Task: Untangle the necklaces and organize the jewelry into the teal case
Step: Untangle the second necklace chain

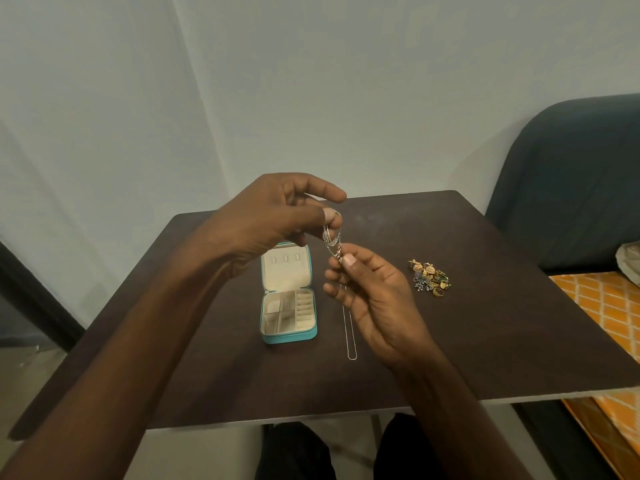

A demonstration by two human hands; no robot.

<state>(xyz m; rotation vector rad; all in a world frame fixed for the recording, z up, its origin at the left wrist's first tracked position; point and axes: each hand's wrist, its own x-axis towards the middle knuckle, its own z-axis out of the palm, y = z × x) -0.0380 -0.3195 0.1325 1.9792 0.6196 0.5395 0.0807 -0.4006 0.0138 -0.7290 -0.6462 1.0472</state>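
Observation:
Thin silver necklaces (333, 239) hang tangled between my two hands above the dark table. My left hand (277, 211) pinches the upper loops between thumb and fingers. Just below, my right hand (370, 289) pinches the knot near the clasp, and one long chain loop (349, 337) dangles down to the tabletop. The teal case (289, 336) lies open to the left of the chain, its cream compartments showing nothing inside and its lid propped up behind. A small pile of gold and coloured jewelry (430, 276) sits to the right of my right hand.
The dark square table (485, 341) stands against a pale wall corner. A dark blue upholstered seat (571, 174) with an orange patterned cloth (602, 303) is at the right. My legs show under the table's near edge.

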